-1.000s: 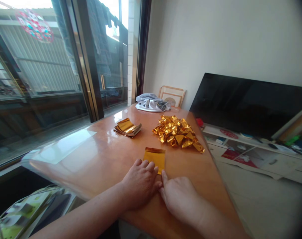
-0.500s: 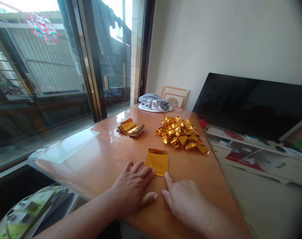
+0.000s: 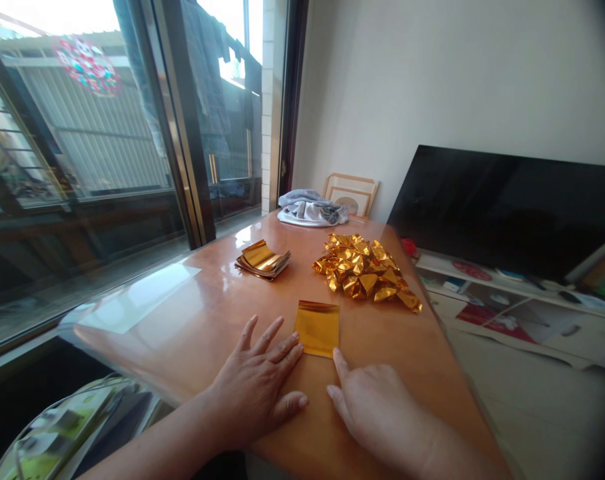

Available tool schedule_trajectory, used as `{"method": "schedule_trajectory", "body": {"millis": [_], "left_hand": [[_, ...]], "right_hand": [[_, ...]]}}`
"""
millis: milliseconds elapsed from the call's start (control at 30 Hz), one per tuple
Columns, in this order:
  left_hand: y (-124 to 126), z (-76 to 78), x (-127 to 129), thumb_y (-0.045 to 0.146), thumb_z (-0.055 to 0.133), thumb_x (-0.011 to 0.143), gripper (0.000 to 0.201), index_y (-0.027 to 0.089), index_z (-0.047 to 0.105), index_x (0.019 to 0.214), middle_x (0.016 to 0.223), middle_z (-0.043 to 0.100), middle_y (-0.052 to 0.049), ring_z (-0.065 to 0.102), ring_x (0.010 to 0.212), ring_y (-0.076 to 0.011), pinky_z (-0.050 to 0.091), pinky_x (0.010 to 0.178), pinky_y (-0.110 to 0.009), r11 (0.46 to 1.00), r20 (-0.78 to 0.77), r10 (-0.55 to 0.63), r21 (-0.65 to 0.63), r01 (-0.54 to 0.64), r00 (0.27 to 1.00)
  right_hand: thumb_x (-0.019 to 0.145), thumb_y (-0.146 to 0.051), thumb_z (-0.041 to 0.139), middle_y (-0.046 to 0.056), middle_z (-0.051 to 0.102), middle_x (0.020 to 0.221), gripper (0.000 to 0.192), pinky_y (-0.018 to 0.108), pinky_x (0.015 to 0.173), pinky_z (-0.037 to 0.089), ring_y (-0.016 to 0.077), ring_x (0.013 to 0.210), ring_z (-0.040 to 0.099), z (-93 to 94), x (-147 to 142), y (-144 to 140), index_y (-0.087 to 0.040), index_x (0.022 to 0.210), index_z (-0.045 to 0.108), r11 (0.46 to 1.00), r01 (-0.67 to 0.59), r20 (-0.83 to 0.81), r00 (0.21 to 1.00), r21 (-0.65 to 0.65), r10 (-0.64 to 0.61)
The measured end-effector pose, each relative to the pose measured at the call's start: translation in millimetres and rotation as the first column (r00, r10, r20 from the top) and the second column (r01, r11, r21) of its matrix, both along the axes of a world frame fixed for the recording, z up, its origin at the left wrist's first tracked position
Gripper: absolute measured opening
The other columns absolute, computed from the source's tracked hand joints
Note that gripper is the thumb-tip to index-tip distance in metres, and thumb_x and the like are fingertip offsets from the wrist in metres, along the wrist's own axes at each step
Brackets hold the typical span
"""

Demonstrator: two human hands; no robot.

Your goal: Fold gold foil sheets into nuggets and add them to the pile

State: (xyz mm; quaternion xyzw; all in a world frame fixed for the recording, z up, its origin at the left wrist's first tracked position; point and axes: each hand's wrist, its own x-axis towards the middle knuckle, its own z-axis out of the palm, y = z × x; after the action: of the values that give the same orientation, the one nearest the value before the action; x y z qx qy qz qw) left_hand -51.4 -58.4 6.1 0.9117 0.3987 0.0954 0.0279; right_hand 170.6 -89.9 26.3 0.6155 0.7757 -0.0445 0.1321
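Note:
A square sheet of gold foil paper (image 3: 318, 329) lies flat on the table in front of me, its far edge darker. My left hand (image 3: 257, 380) rests on the tabletop with fingers spread, the fingertips nearest the sheet touching its lower left edge. At the lower right corner, the outstretched index finger of my right hand (image 3: 377, 407) touches the foil. That hand's thumb is held apart, and its other fingers are curled partly out of sight. Neither hand grips anything. Beyond the sheet stand a stack of gold foil sheets (image 3: 263, 259) and a heap of folded gold foil pieces (image 3: 362, 270).
Grey and white cloth (image 3: 310, 208) is piled at the table's far end, before leaning wooden frames (image 3: 352, 190). A large dark television (image 3: 502, 213) stands on a white cabinet (image 3: 547, 327) to the right. Glass sliding doors (image 3: 175, 133) run along the left.
My left hand has shifted slightly left, and its fingers have spread wider, uncovering more of the sheet's lower left corner. My right index finger stays at the lower right corner.

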Motion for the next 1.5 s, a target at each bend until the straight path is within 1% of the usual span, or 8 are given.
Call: {"method": "schedule_trajectory", "body": {"millis": [233, 500, 700, 867, 1000, 1133, 1367, 1500], "left_hand": [[0, -5.6, -8, 0.068, 0.037, 0.096, 0.068, 0.029, 0.048, 0.151, 0.158, 0.044, -0.004, 0.023, 0.152, -0.038, -0.01, 0.121, -0.063, 0.999, -0.012, 0.037, 0.005, -0.037, 0.999], [0, -7.7, -12, 0.067, 0.038, 0.096, 0.068, 0.027, 0.049, 0.15, 0.158, 0.044, -0.008, 0.023, 0.152, -0.0397, -0.004, 0.119, -0.067, 0.994, -0.025, 0.108, 0.007, -0.107, 0.994], [5, -3.7, -5, 0.056, 0.042, 0.099, 0.051, 0.03, 0.058, 0.139, 0.148, 0.058, -0.005, 0.036, 0.145, -0.0375, 0.015, 0.117, -0.064, 0.988, 0.054, 0.154, -0.035, -0.153, 0.987], [10, 4.3, 12, 0.051, 0.043, 0.1, 0.037, 0.032, 0.075, 0.101, 0.11, 0.073, -0.004, 0.059, 0.108, -0.0271, 0.038, 0.096, -0.046, 0.972, 0.168, 0.233, -0.065, -0.225, 0.958], [20, 6.6, 28, 0.064, 0.042, 0.096, 0.049, 0.032, 0.077, 0.083, 0.092, 0.072, -0.004, 0.058, 0.097, -0.028, 0.036, 0.087, -0.044, 0.935, 0.222, 0.354, -0.117, -0.335, 0.909], [33, 1.5, 38, 0.072, 0.045, 0.091, 0.054, 0.029, 0.075, 0.078, 0.087, 0.072, -0.005, 0.058, 0.095, -0.0289, 0.034, 0.085, -0.043, 0.898, 0.264, 0.438, -0.173, -0.405, 0.859], [42, -9.0, 46, 0.055, 0.055, 0.09, 0.032, 0.029, 0.072, 0.083, 0.092, 0.074, -0.003, 0.058, 0.099, -0.0296, 0.032, 0.084, -0.042, 0.887, 0.283, 0.458, -0.209, -0.412, 0.842], [43, -9.7, 47, 0.056, 0.054, 0.09, 0.034, 0.029, 0.072, 0.084, 0.093, 0.074, -0.003, 0.058, 0.1, -0.0297, 0.031, 0.084, -0.041, 0.878, 0.297, 0.474, -0.231, -0.419, 0.829]], "right_hand": [[0.1, -0.042, 0.042, 0.022, 0.077, 0.099, 0.062, 0.041, 0.07, 0.052, 0.0365, 0.086, 0.075, 5.7, -2, 0, -0.008, 0.152, 0.044, 1.0, 0.014, 0.005, 1.0, 0.004, -0.014], [0.099, -0.042, 0.043, 0.021, 0.077, 0.098, 0.062, 0.042, 0.07, 0.052, 0.0363, 0.086, 0.074, 4.6, 0, 2, -0.007, 0.151, 0.046, 0.999, -0.013, -0.031, 0.999, 0.035, 0.014], [0.1, -0.04, 0.044, 0.018, 0.077, 0.099, 0.05, 0.038, 0.074, 0.051, 0.0327, 0.088, 0.074, 1.9, 6, 7, -0.014, 0.138, 0.06, 0.994, -0.016, -0.131, 0.991, 0.106, 0.03], [0.099, -0.041, 0.045, 0.012, 0.078, 0.092, 0.035, 0.035, 0.073, 0.048, 0.0297, 0.085, 0.073, 2.0, 10, 14, -0.021, 0.105, 0.074, 0.984, 0.042, -0.235, 0.972, 0.173, -0.001], [0.098, -0.041, 0.047, 0.011, 0.077, 0.09, 0.033, 0.034, 0.071, 0.047, 0.0288, 0.084, 0.073, 2.0, 11, 15, -0.021, 0.098, 0.073, 0.978, 0.044, -0.273, 0.962, 0.204, 0.013], [0.096, -0.041, 0.05, 0.01, 0.078, 0.089, 0.03, 0.034, 0.069, 0.047, 0.0297, 0.081, 0.073, 1.9, 9, 13, -0.022, 0.1, 0.073, 0.981, 0.002, -0.287, 0.956, 0.194, 0.055], [0.094, -0.039, 0.053, 0.011, 0.078, 0.096, 0.029, 0.035, 0.071, 0.048, 0.0308, 0.085, 0.074, 1.6, 8, 13, -0.022, 0.108, 0.072, 0.986, -0.031, -0.313, 0.946, 0.164, 0.082], [0.094, -0.04, 0.053, 0.011, 0.078, 0.095, 0.029, 0.036, 0.07, 0.048, 0.0314, 0.085, 0.074, 1.0, 8, 13, -0.021, 0.108, 0.072, 0.986, -0.033, -0.31, 0.947, 0.164, 0.083]]}}
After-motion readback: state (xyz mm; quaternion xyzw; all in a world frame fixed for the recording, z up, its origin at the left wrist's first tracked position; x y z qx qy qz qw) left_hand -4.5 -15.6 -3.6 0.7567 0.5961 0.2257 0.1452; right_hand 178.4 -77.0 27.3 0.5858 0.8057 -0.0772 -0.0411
